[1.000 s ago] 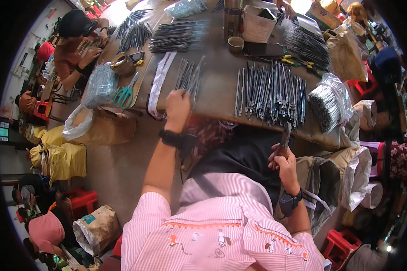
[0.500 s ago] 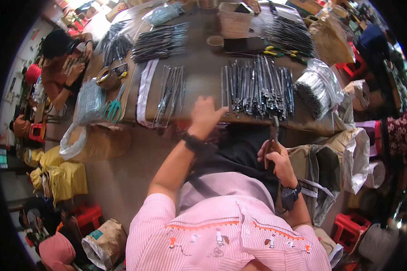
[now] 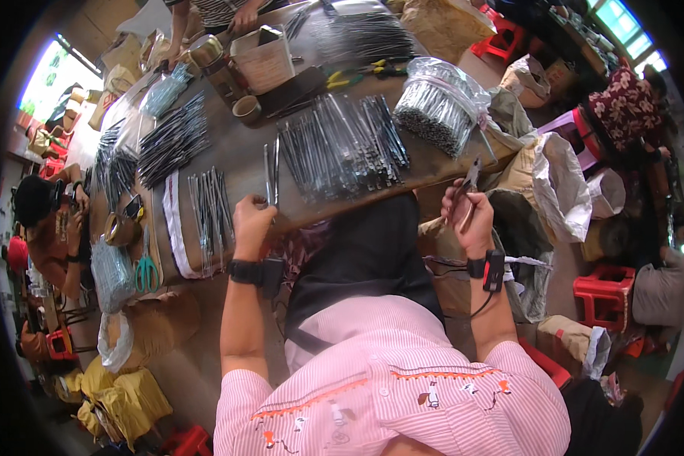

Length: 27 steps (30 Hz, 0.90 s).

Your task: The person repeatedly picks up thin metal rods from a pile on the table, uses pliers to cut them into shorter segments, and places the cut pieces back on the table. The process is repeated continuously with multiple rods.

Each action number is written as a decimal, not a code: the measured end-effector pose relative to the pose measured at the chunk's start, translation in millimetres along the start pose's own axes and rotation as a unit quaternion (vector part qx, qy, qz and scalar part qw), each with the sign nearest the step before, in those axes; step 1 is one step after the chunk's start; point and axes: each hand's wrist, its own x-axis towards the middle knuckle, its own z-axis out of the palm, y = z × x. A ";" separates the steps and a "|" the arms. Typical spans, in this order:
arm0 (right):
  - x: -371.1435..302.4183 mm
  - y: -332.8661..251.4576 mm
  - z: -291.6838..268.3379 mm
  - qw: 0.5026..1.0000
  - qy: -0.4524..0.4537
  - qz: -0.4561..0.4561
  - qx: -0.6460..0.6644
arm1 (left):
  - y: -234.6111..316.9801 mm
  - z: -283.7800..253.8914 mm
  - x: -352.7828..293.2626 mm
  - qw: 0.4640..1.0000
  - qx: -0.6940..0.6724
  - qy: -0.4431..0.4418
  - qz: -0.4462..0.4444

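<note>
My left hand [image 3: 253, 220] is at the table's near edge, fingers closed in a pinch at the lower end of a thin metal strip [image 3: 272, 171]. A second strip lies close alongside it. To the right of it spreads a wide row of similar dark, shiny strips [image 3: 342, 148]; a smaller group of thin strips [image 3: 210, 209] lies to the left. My right hand [image 3: 471, 220] grips a pair of pliers [image 3: 473, 176], jaws pointing up, just off the table's near edge. Its fingers wrap round the handles.
Beside the wide row stands a plastic-wrapped bundle of rods [image 3: 437, 106]. Farther back are a pale plastic bin [image 3: 264, 61], a tape roll [image 3: 247, 109] and yellow-handled pliers [image 3: 344, 79]. Teal scissors [image 3: 146, 272] lie at left. Open sacks [image 3: 558, 190] stand right. Another person [image 3: 49, 228] sits at left.
The view has turned. My left hand went from spread fingers over the table to a pinch at the strip's end. My right hand has moved outward to the right with the pliers.
</note>
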 end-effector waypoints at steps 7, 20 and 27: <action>81.8 -43.8 -38.8 0.921 0.175 -0.147 -0.316 | 15.8 -18.2 -22.9 0.857 -0.446 -0.180 -0.186; 116.4 -63.5 -45.1 0.883 0.175 -0.108 -0.421 | 21.7 -20.4 -49.6 0.853 -0.443 -0.210 -0.182; 90.1 -72.4 -15.0 0.994 0.051 0.047 -0.082 | 7.9 -43.4 -66.3 0.849 -0.471 -0.183 -0.152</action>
